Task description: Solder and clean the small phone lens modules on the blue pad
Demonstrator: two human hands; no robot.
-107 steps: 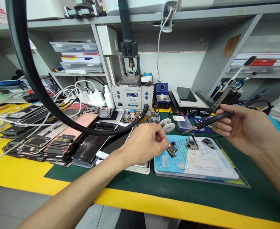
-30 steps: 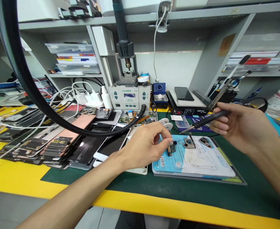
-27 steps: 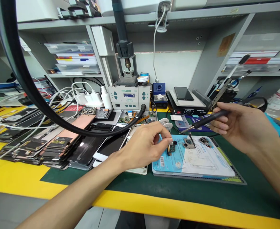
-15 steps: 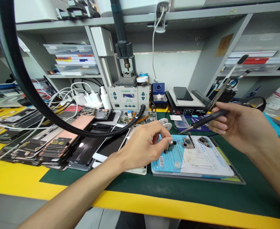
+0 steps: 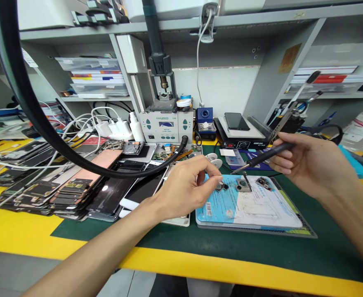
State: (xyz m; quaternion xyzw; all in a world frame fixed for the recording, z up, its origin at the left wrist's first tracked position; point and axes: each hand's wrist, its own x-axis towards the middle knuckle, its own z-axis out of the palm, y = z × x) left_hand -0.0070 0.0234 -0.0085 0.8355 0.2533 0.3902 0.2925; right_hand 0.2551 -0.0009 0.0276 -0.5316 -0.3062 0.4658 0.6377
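Soldering iron (image 5: 262, 158) sits in the R hand (image 5: 311, 165), fingers wrapped round its handle, tip angled down-left near the far edge of a blue-&-white pad (image 5: 255, 210) on the green mat (image 5: 175, 237). L hand (image 5: 187, 185) is at the pad's left end, thumb & index pinched tog. on a dark camera module (image 5: 223, 187); iron tip's close by but apart. Silver-framed camera module (image 5: 245, 185) & another small module (image 5: 264, 183) lie on the pad, to the right. Stacked phone parts (image 5: 79, 181) off left. Solder spool (image 5: 214, 159) just behind the L hand. Further back: hot plate (image 5: 252, 145) w/ a phone (image 5: 237, 121) on top, & QUICK rework stn (image 5: 169, 125) w/ hot-air gun (image 5: 160, 64) upright in its cradle. Grey shelving (image 5: 237, 49) at the rear.
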